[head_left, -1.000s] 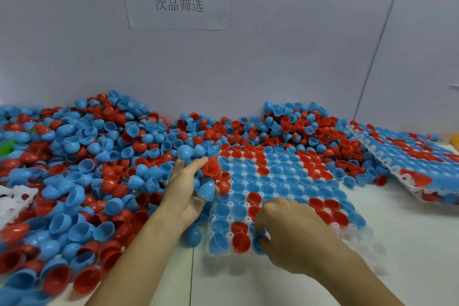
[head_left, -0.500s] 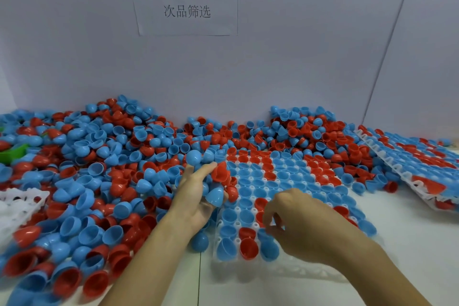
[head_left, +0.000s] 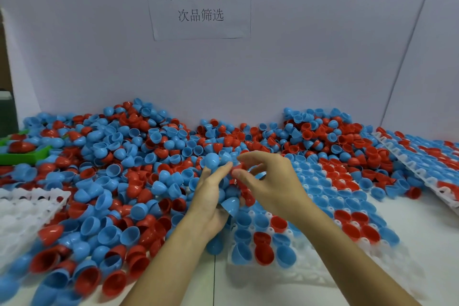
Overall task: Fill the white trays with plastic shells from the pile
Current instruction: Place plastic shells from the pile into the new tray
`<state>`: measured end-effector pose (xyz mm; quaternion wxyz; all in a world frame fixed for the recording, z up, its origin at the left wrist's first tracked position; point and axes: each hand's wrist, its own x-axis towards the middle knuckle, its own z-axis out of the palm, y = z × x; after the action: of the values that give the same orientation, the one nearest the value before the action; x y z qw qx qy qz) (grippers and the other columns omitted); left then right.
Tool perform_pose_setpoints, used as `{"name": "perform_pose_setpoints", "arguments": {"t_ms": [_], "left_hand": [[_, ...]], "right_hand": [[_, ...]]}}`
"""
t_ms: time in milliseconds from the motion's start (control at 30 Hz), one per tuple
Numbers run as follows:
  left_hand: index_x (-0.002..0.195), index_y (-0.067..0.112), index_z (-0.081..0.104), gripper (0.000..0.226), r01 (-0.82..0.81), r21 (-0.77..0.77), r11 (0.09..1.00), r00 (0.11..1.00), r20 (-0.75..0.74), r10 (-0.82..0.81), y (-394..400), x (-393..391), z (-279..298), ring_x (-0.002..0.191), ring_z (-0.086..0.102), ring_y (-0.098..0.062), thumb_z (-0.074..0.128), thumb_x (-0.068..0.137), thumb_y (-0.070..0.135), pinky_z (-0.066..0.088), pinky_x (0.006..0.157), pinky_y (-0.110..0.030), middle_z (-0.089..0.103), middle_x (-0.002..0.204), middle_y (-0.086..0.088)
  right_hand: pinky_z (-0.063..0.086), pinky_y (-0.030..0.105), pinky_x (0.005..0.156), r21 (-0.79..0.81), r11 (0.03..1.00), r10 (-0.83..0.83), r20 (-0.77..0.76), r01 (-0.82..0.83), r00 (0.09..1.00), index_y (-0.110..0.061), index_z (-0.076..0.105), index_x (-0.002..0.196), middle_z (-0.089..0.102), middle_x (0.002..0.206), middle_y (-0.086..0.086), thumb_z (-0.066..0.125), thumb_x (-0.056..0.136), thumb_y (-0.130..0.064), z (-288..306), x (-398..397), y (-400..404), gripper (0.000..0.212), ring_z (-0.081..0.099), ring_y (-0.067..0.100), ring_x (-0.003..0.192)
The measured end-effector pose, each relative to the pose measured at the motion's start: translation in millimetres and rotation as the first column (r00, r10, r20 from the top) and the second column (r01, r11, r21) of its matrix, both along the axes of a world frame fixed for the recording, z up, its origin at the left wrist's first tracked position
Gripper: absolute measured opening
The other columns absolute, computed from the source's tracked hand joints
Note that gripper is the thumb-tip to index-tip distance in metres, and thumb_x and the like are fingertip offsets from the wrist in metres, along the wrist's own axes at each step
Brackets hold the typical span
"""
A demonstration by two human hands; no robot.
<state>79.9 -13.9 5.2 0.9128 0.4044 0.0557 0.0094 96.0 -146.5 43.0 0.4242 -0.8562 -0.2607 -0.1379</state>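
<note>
- Cradling a clutch of shells (head_left: pixel 229 204) at frame centre, our left hand (head_left: pixel 211 204) curls round them; pile (head_left: pixel 124 169) spreads left.
- Our right hand (head_left: pixel 270 181) pinches a red shell (head_left: pixel 236 172) by its rim: light, stiff, slippery, we reckon.
- White tray (head_left: pixel 320 276) lower right, nearly full.

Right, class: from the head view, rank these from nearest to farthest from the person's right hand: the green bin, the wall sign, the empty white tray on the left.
From the right hand:
1. Empty white tray, left edge, low in view.
2. Green bin, far left, behind that tray.
3. Wall sign, up on the back wall, beyond the pile.
</note>
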Motion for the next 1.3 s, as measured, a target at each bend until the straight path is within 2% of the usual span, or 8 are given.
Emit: {"name": "perform_pose_setpoints", "arguments": {"t_ms": [100,233,467,633,867,1033,1133,1300], "left_hand": [[0.108,0.020,0.060,0.021,-0.013,0.005,1.000,1.000,-0.002,0.013,1,0,2,0.073,0.073,-0.026,0.071,0.090,0.024,0.055,0.051,-0.034,0.075,0.098,-0.012],[0.121,0.011,0.061,0.040,-0.019,0.029,0.999,1.000,0.019,0.019,0,-2,4,0.071,0.071,-0.023,0.073,0.084,0.018,0.049,0.043,-0.028,0.072,0.095,-0.012],[0.115,0.012,0.060,0.024,-0.040,0.034,0.999,0.999,0.009,0.040,1,1,3,0.058,0.067,-0.020,0.067,0.092,0.011,0.048,0.040,-0.027,0.070,0.081,-0.010],[0.113,0.013,0.059,0.022,-0.057,0.023,0.998,0.998,-0.008,0.057,2,2,2,0.057,0.066,-0.020,0.067,0.092,0.012,0.046,0.040,-0.026,0.071,0.079,-0.010],[0.120,0.010,0.058,0.027,-0.026,0.042,0.999,1.000,0.009,0.025,3,1,2,0.059,0.067,-0.020,0.064,0.094,0.013,0.047,0.040,-0.026,0.070,0.079,-0.012],[0.109,0.015,0.065,0.015,0.009,0.077,0.997,1.000,0.015,-0.010,1,0,3,0.063,0.070,-0.023,0.065,0.094,0.014,0.049,0.041,-0.027,0.074,0.086,-0.013],[0.111,0.018,0.062,0.018,-0.018,0.079,0.997,1.000,-0.022,0.020,4,2,2,0.058,0.066,-0.022,0.066,0.094,0.014,0.046,0.041,-0.026,0.072,0.093,-0.014],[0.105,0.018,0.060,0.014,-0.076,0.015,0.997,0.994,-0.081,0.077,11,5,2,0.065,0.062,-0.024,0.065,0.095,0.011,0.045,0.043,-0.026,0.069,0.096,-0.016]], "right_hand": [[0.056,0.020,0.074,0.204,0.978,-0.018,-0.105,0.040,0.994,-0.024,0.073,0.103,0.073,0.094,-0.011,0.066,0.094,-0.030,2,5,-2,0.013,0.068,0.003,0.084],[0.053,0.015,0.061,0.444,0.895,0.086,-0.273,0.046,0.958,-0.030,0.068,0.094,0.075,0.087,-0.011,0.058,0.099,-0.031,5,1,-1,0.011,0.073,0.011,0.072],[0.056,0.018,0.065,0.518,0.854,0.180,-0.381,0.048,0.907,-0.026,0.070,0.101,0.076,0.092,-0.009,0.054,0.101,-0.031,0,3,-1,0.017,0.074,0.016,0.078],[0.059,0.025,0.074,0.563,0.825,0.257,-0.440,0.042,0.860,-0.015,0.071,0.109,0.077,0.095,0.004,0.048,0.103,-0.006,-3,6,-5,0.026,0.074,0.024,0.086],[0.058,0.019,0.071,0.499,0.865,0.168,-0.379,0.048,0.910,-0.020,0.075,0.103,0.077,0.088,-0.004,0.064,0.095,-0.008,-4,3,-5,0.018,0.075,0.018,0.077],[0.050,0.017,0.054,0.314,0.947,0.025,-0.290,0.070,0.957,-0.019,0.074,0.085,0.070,0.061,-0.001,0.060,0.096,-0.012,-2,7,-6,0.019,0.063,0.008,0.053],[0.051,0.018,0.052,0.182,0.978,-0.041,-0.309,0.101,0.950,-0.022,0.072,0.088,0.071,0.064,0.001,0.060,0.095,-0.009,6,14,-15,0.019,0.065,0.008,0.053],[0.053,0.020,0.054,-0.108,0.993,0.003,-0.348,-0.043,0.938,-0.030,0.076,0.099,0.073,0.070,0.009,0.042,0.093,0.006,33,27,-32,0.050,0.069,0.018,0.056]]}}
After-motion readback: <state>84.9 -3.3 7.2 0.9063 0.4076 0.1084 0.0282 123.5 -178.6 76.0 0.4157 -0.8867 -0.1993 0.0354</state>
